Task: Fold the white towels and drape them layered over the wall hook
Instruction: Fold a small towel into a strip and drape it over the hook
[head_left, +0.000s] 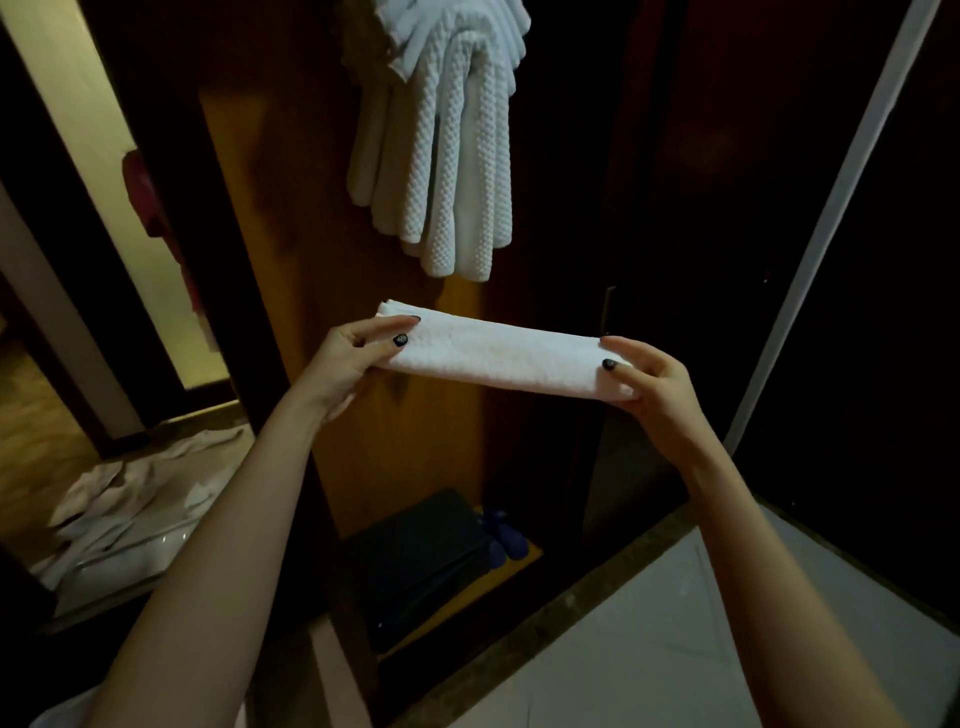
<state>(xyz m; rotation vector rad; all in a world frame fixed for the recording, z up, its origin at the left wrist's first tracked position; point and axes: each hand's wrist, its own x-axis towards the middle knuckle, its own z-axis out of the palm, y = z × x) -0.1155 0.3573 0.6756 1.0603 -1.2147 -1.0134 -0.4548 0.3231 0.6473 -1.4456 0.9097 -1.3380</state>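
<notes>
Several towels already hang layered at top centre; hook itself hidden. Mid-frame, left hand and right hand each pinch an end of a folded towel. Draping it remains; loose pile lower left probably next.

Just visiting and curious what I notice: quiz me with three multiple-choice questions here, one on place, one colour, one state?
1. Where do the hung towels sit relative to the held towel? A above; B below; C behind the person.
2. What colour is the nail polish? A red; B black; C pink.
3. How is the held towel? A crumpled; B spread open; C folded narrow.
Answers: 1 A, they hang higher on the wall. 2 B, dark nails show on both thumbs. 3 C, a narrow strip, its ends pinched by the left hand and right hand.
</notes>
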